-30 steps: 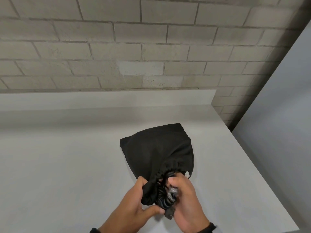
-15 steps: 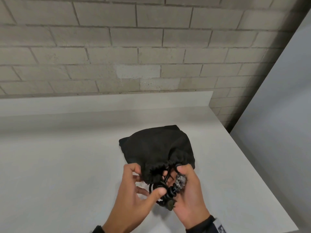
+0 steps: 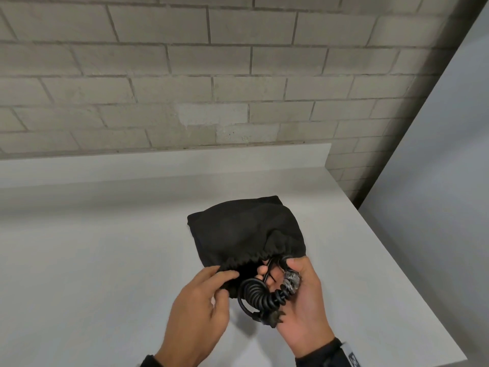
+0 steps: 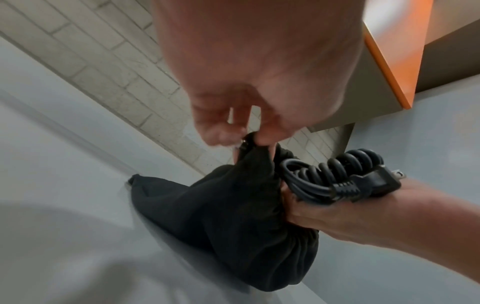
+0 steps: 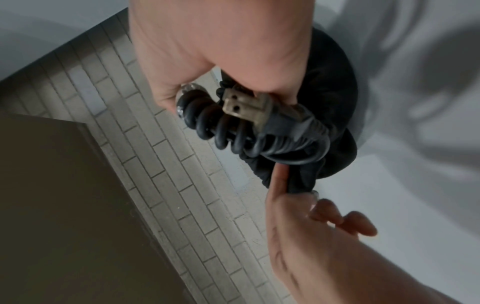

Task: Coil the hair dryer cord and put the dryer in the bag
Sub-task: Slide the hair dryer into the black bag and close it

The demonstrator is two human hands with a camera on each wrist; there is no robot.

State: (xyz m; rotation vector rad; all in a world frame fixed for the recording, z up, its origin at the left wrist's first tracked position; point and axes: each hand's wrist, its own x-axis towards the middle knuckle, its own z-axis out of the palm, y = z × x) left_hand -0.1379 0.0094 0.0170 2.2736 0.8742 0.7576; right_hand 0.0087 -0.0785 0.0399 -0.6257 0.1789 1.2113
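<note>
A black drawstring bag [image 3: 246,231] lies bulging on the white counter [image 3: 105,260], its gathered mouth facing me. The dryer itself is hidden. My left hand [image 3: 225,282] pinches the bag's rim [image 4: 255,144] between thumb and fingers. My right hand [image 3: 280,268], palm up, grips the coiled black cord [image 3: 264,292] just outside the mouth. The plug [image 3: 272,317] sticks out toward me, and its two prongs [image 5: 233,102] show in the right wrist view. The cord bundle [image 4: 324,174] sits against the bag's opening.
A grey brick wall [image 3: 238,88] rises behind the counter's low backsplash [image 3: 158,165]. A grey panel [image 3: 436,181] stands at the right, beyond the counter's right edge [image 3: 397,260]. An orange-edged cabinet [image 4: 389,61] hangs above.
My left thumb left the cord coil and the hand now pinches the bag's rim. My right hand turned palm up with the cord, which shows more fully outside the mouth.
</note>
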